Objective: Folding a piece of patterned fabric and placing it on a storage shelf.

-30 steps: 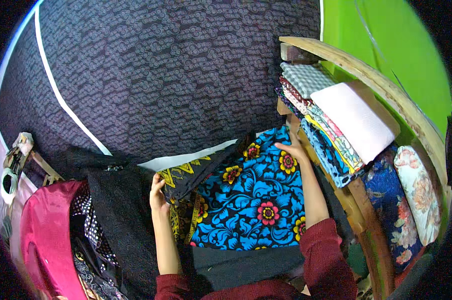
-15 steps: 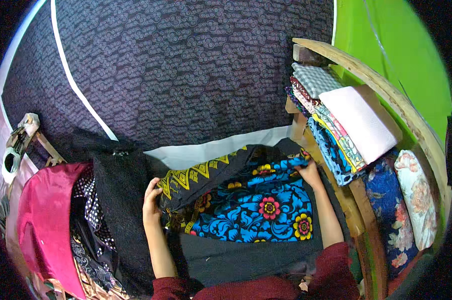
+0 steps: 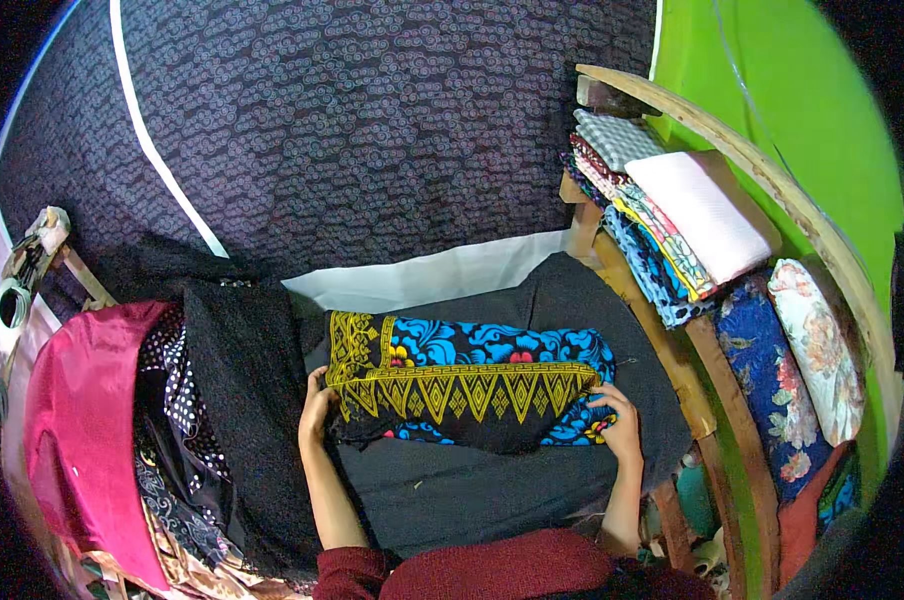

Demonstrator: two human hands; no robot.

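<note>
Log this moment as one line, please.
left hand: holds patterned cloth, left end; right hand: holds its right end; things: cloth folded over dark grey fabric; rest: fabric stack right, pink cloth left

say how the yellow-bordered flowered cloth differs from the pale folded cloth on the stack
The yellow-bordered flowered cloth is boldly patterned; the pale folded cloth looks plain. The flowered cloth is held by the left hand and right hand; the pale one lies on the fabric stack. Both are folded.
</note>
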